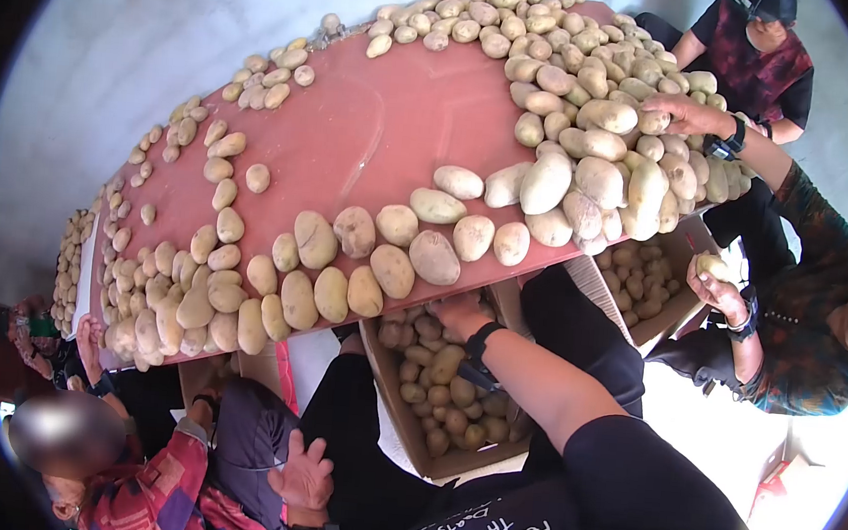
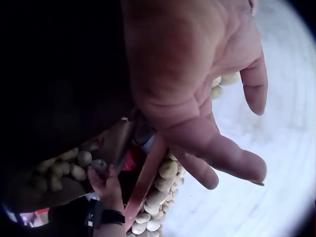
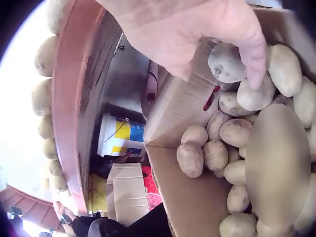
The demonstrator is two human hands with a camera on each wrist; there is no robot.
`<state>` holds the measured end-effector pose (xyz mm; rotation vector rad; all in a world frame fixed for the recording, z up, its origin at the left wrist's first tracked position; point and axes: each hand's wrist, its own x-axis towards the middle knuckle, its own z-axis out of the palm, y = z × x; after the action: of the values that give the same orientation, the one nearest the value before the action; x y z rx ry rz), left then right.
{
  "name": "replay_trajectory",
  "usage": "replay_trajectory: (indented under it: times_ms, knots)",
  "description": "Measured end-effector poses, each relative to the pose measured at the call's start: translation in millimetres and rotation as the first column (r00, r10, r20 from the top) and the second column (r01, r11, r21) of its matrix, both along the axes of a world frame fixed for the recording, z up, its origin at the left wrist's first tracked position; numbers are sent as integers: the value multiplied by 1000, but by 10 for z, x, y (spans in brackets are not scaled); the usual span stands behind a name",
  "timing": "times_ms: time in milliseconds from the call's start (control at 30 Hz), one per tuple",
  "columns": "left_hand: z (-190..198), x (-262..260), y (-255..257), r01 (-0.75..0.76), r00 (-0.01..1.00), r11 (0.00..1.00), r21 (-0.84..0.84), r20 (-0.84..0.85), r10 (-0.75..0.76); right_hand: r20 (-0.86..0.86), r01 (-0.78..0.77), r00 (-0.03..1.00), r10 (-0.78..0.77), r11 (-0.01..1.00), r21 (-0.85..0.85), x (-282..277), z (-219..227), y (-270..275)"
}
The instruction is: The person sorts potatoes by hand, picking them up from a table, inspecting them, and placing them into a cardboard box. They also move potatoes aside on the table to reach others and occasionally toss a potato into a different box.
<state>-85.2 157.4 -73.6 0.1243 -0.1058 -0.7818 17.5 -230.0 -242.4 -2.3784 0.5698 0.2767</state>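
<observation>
Red surface (image 1: 436,116) thick with potatoes (image 1: 434,258); cardboard box (image 3: 185,205) below, well stocked. Looks partway: some boxed, many not yet. Right hand (image 3: 173,29): fingers apart, one seemingly touching a boxed potato (image 3: 259,100). Left hand (image 1: 303,472) empty, fingers spread.

Potatoes (image 1: 434,258) lie along the edges of the red tabletop (image 1: 436,116), heaped thickly at one end.
</observation>
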Motion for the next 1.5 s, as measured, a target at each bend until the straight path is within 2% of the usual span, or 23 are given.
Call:
replay_trajectory:
  times_ms: [67,167,233,367,400,500,533,600,700,767,800,833,867,900,967,1067,1167,1200,1300,1400,1433,1467,1500]
  knots:
    - [-36,80,-43,32,999,995,-99,37,-29,-97,4,995,2,998,61,110,-146,-5]
    - [17,227,-108,90,995,994,-65,43,-87,38,158,987,-154,937,-312,8,57,200]
    - [37,245,-125,149,988,986,-80,45,-146,-154,109,979,-132,983,-151,57,11,68]
    - [18,231,-101,175,985,980,-97,23,-174,-107,215,971,-216,976,-16,45,-66,-57]
    - [22,215,-110,146,989,985,-95,10,-146,-94,255,963,-252,967,19,27,34,-80]
    - [36,163,-122,92,995,992,-90,-14,-94,-154,214,970,-186,958,191,-99,328,-144]
    - [10,167,-115,95,995,991,-90,-9,-96,-103,277,960,-259,929,245,-159,300,-164]
    - [-13,192,-114,103,995,992,-77,19,-101,-8,379,915,-404,850,365,-288,231,-148]
    - [-8,195,-189,135,991,989,-63,19,-135,-212,474,853,-477,536,699,-434,182,-109]
    - [103,199,-267,153,987,986,-69,-45,-157,-249,475,812,-528,351,807,-654,344,47]
    - [159,211,-314,182,982,983,-2,-59,-182,-276,458,803,-528,251,853,-752,467,177]
    - [207,232,-381,205,977,976,67,-72,-200,-295,416,858,-420,233,879,-864,636,234]
    - [251,239,-440,209,975,931,298,5,-221,-303,375,901,-310,210,903,-959,823,271]
    - [268,219,-529,194,963,837,512,61,-261,-182,244,957,-228,283,928,-1033,985,358]
    - [202,92,-803,169,975,706,687,-13,-221,49,-17,996,-72,393,920,-1237,1306,467]
    - [276,-13,-1148,258,965,709,656,-204,-162,366,-475,880,302,584,659,-1458,1940,533]
    - [243,-17,-1219,209,977,797,566,-162,-141,423,-517,856,297,486,705,-1528,2089,521]
    - [356,21,-1242,180,984,795,579,-115,-139,456,-518,853,254,510,686,-1533,2100,490]
    - [569,344,-1105,80,993,719,691,10,-120,456,-454,868,194,680,576,-1529,1968,368]
    - [914,995,-999,-74,968,627,775,208,-142,328,-366,928,177,598,713,-1562,1683,302]
    - [1054,1277,-999,-182,923,568,803,339,-183,277,-330,944,181,566,755,-1564,1588,294]
    - [1222,1497,-1088,-392,879,443,806,471,-79,258,-322,947,192,553,769,-1546,1504,302]
    - [1238,1835,-1053,-480,851,266,836,517,-87,235,-309,950,203,537,785,-1540,1421,313]
